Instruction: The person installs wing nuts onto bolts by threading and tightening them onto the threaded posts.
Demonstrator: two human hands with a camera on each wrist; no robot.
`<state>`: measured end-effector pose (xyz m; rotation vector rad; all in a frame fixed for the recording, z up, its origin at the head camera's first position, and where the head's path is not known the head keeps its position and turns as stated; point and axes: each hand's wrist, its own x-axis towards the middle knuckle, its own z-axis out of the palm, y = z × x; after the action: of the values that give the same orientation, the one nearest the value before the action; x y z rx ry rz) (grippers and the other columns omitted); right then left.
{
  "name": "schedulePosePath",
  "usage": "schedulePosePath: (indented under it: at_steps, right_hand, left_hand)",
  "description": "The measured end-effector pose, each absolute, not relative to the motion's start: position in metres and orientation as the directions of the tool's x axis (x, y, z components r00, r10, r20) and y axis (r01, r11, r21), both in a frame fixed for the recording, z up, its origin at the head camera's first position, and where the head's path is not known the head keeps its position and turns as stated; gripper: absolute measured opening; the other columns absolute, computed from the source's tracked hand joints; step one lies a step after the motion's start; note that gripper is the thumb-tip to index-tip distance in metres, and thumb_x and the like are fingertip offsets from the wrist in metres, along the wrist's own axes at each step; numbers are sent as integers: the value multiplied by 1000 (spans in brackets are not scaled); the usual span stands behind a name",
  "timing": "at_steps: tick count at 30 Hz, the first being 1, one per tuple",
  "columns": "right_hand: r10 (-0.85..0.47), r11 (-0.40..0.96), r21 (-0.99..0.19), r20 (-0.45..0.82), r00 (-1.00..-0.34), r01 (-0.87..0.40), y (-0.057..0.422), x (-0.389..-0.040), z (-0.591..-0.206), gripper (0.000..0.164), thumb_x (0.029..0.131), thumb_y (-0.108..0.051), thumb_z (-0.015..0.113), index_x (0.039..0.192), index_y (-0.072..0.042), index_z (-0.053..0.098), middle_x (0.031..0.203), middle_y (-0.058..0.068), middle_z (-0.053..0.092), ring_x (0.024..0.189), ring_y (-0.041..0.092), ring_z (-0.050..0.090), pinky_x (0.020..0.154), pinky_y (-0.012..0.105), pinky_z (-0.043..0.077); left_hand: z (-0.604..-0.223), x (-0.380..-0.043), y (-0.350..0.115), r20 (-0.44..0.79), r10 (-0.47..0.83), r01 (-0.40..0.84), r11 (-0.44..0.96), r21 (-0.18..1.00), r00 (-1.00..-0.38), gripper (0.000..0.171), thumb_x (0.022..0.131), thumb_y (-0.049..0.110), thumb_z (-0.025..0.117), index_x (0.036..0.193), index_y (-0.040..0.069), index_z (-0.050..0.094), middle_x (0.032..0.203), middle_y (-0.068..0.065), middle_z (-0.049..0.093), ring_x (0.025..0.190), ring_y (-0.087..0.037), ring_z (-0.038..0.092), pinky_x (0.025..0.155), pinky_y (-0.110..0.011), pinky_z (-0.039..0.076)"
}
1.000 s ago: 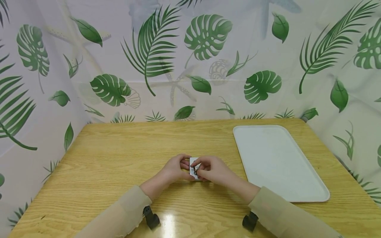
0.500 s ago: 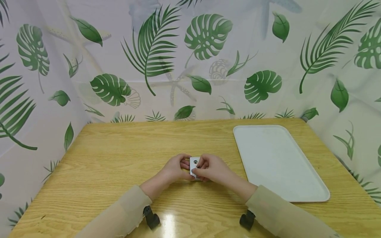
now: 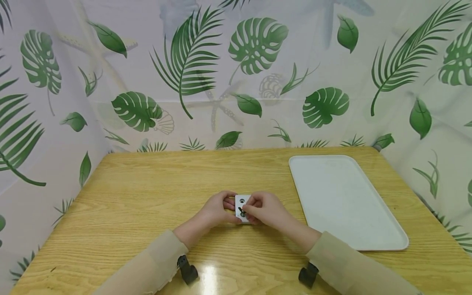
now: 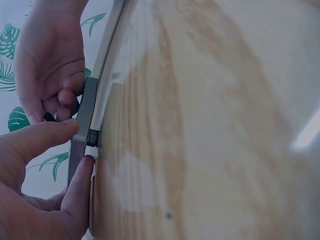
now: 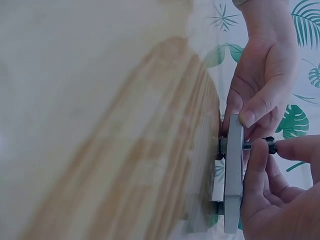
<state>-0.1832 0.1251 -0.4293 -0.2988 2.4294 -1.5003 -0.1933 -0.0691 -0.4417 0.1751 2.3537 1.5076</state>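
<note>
A pale grey rectangular plate [image 3: 239,203] with two round holes showing in the head view is held just above the table. My left hand [image 3: 215,208] grips it by the left side, thumb at the near edge. A dark threaded screw [image 5: 248,145] with a black head stands in the plate's nearer hole. My right hand [image 3: 266,209] pinches around the screw's head with thumb and forefinger. In the right wrist view, dark cylindrical studs [image 5: 218,207] stick out of the plate's underside. My right fingers hide part of the plate in the head view.
A white rectangular tray [image 3: 343,196] lies on the wooden table [image 3: 158,180] to the right, beyond my right forearm. A leaf-patterned cloth [image 3: 206,73] hangs behind the table and along its sides. Each wrist carries a black camera mount [image 3: 188,270].
My right fingers closed over the screw's head, then shifted slightly, so the dark head shows again at a different angle. The plate's farther hole came into view. My left hand kept its place.
</note>
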Motion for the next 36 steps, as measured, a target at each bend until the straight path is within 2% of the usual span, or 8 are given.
schedulePosePath:
  at_steps: [2,5,9,13,19,28,32,36]
  right_hand:
    - [-314,431,-902,-121,-942,-27,125,-183,-429,11,100,-7,69,103,3,70,79,8,74,66,9,69,65,28,62]
    - [-340,410,-911,-120,-933,-32,126,-184,-429,23,99,-5,67,119,6,69,82,11,74,70,10,71,70,30,64]
    - [-406,381,-923,-114,-907,-55,127,-185,-429,30,98,-1,62,126,8,69,83,11,73,71,10,70,72,31,64]
    - [-444,367,-927,-108,-889,-71,128,-184,-429,27,97,1,61,121,10,70,84,12,73,72,10,69,72,33,65]
    - [-387,418,-908,-141,-911,-37,124,-183,-428,12,98,-4,71,105,6,69,85,12,73,68,9,68,68,30,63]
    - [-327,504,-862,-145,-934,-43,124,-184,-428,14,94,-7,78,91,0,66,74,6,69,60,8,64,57,23,56]
    - [-332,527,-847,-125,-935,-74,126,-182,-426,16,94,-11,80,91,-2,67,74,6,70,60,8,64,58,25,57]
    - [-378,504,-855,-90,-921,-123,127,-181,-427,15,96,-12,76,103,1,70,79,7,72,63,8,63,61,27,57]
  left_hand:
    - [-441,-193,-69,-213,285,-74,430,900,-935,79,78,-7,89,149,-1,54,126,-16,67,111,-23,66,96,-36,58]
    - [-441,-193,-70,-209,285,-70,430,900,-935,79,78,-7,89,148,-2,54,125,-16,68,111,-23,67,96,-36,58]
    - [-442,-193,-70,-209,288,-69,429,900,-935,79,78,-7,88,149,-2,54,126,-16,68,111,-23,67,96,-36,58]
    - [-441,-193,-70,-208,292,-67,427,902,-934,79,78,-8,88,149,-2,54,127,-16,68,112,-24,67,96,-36,58]
    - [-441,-193,-69,-209,279,-72,430,900,-937,79,76,-8,88,148,-2,55,123,-15,68,109,-22,67,95,-34,57]
    - [-440,-192,-68,-205,275,-71,429,900,-939,77,76,-8,89,145,-2,56,119,-14,68,107,-22,66,93,-33,56]
    - [-440,-192,-68,-206,274,-72,429,901,-939,77,76,-8,88,145,-2,56,118,-14,69,106,-22,66,92,-32,56]
    - [-439,-191,-68,-207,276,-74,426,902,-938,77,77,-8,88,146,-2,56,120,-14,68,107,-22,66,92,-32,56]
